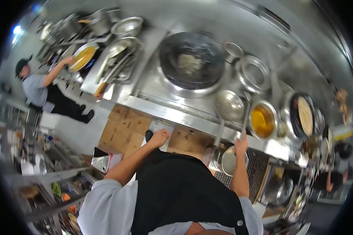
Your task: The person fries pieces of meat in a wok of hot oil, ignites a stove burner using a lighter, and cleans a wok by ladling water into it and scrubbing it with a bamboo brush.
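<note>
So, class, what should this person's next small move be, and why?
Probably the right hand should bring the long-handled metal utensil over the round black wok: the hand already grips it, it sits beside the round silver metal bowl of yellow-orange liquid, and no tool touches the pale food in the wok.

Shiny metal utensil (246, 113), glossy metal wok (210, 68), smooth steel counter (148, 76), matt cloth apron (172, 192), matt cardboard sheets (121, 127).

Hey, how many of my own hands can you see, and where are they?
2: your left hand, loosely curled near the apron, and your right hand, around a long metal handle beside the bowl of golden liquid.
</note>
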A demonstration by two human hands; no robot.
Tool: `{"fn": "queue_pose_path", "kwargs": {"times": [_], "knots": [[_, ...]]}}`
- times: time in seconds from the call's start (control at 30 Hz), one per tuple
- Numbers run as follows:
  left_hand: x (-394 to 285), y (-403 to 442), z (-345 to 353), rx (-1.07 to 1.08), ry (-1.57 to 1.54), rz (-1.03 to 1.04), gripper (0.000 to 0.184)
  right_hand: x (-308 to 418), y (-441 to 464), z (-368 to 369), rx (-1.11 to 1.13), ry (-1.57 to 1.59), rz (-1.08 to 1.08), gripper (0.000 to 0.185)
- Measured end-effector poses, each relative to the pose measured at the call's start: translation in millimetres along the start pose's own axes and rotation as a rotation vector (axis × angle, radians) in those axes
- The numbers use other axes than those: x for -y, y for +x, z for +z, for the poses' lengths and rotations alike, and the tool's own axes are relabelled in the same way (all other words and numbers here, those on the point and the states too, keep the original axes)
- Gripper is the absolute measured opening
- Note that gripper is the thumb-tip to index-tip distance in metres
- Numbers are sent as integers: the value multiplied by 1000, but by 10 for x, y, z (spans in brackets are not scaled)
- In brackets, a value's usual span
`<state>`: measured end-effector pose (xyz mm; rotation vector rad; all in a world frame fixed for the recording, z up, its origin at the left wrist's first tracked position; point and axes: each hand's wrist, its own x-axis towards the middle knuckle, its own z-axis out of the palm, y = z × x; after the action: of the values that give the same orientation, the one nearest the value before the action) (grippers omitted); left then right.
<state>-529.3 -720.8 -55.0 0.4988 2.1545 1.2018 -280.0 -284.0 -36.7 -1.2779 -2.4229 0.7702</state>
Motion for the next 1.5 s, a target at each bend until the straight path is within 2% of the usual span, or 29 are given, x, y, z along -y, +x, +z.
{"fn": "queue_pose_path", "kwargs": {"times": [0.07, 0.2, 0.27, 0.33, 0.4, 0.43, 0.5, 0.53, 0.6, 0.67, 0.7, 0.73, 0.77, 0.8, 0.87, 0.9, 0.97, 1.0, 1.03, 1.07, 1.13, 1.2, 1.23, 1.27, 1.3, 1.33, 1.4, 1.47, 1.5], "knots": [[-43, 101, -392, -159, 51, 150, 21, -55, -64, 84, -6, -140, 35, 77], [-400, 224, -1664, -345, 82, 98, 22, -40, -143, 91, 13, -320, 129, 63], [-324, 345, -2347, -622, 151, 233, 22, -90, -96, 69, -77, -442, 152, 55], [-57, 474, -3075, -842, 256, 198, 22, 752, -143, -143, -260, -352, 219, 50], [-114, 396, -3703, -950, 360, 69, 24, 938, 56, -106, -379, -355, -153, 46], [59, 453, -3942, -950, 352, 51, 24, 1160, 190, -35, -385, -313, -157, 44], [373, 580, -4327, -1007, 485, -187, 29, 1730, 418, 196, -385, -285, -163, 41], [430, 622, -4449, -1001, 476, -196, 29, 2058, 492, 341, -392, -161, -209, 39], [477, 673, -4638, -690, 215, -394, 37, 2745, 553, 579, -397, -46, -266, 37], [659, 911, -4739, -746, 309, -358, 42, 3466, 441, 833, -336, 71, -355, 29], [707, 1047, -4832, -942, 439, -171, 44, 3708, 391, 976, -335, 66, -360, 29], [764, 1184, -4923, -1127, 570, 22, 46, 3908, 322, 1103, -216, 111, -423, 27], [843, 1403, -5090, -1186, 666, 96, 43, 4102, 229, 1234, -95, 154, -483, 24], [759, 1537, -5260, -1184, 662, 92, 43, 4322, 126, 1390, 44, 203, -451, 22], [473, 1708, -5541, -546, 325, -467, 36, 4713, 20, 1838, 310, 329, -441, 19], [659, 1813, -5489, -688, 451, -213, 28, 5073, -52, 2010, 472, 351, -434, 19], [492, 1824, -5433, -627, 313, -110, 26, 5595, -83, 2612, 763, 588, -319, 25], [423, 1838, -5398, -571, 180, -19, 25, 6010, -92, 2833, 859, 526, -331, 29], [479, 1884, -5334, -692, 202, 63, 26, 6535, -144, 2952, 988, 534, -184, 34], [571, 1951, -5351, -694, 198, 63, 26, 6696, -133, 3360, 1023, 586, -283, 39], [814, 2169, -5506, -1015, 266, 27, 28, 6970, -155, 4096, 939, 567, -566, 43], [1001, 2385, -5728, -967, 314, -1, 33, 7338, -143, 4417, 1109, 498, -390, 55], [845, 2391, -5853, -728, 182, -151, 35, 7515, -190, 4512, 1101, 505, -390, 55], [771, 2416, -5943, -482, 55, -297, 37, 7681, -254, 4581, 1113, 614, -154, 60], [903, 2514, -5998, -407, 145, -243, 46, 7838, -307, 4640, 1114, 720, 85, 66], [975, 2586, -6000, -408, 306, -193, 54, 7918, -330, 4774, 1122, 730, 98, 69], [1097, 2804, -5987, -332, 422, -214, 63, 8197, -394, 4712, 1177, 590, 143, 58], [1047, 2852, -5996, -314, 497, -191, 64, 8239, -482, 4887, 1112, 662, 251, 42], [1021, 2851, -5994, -301, 564, -178, 64, 8230, -451, 4933, 1119, 656, 212, 37]]}}
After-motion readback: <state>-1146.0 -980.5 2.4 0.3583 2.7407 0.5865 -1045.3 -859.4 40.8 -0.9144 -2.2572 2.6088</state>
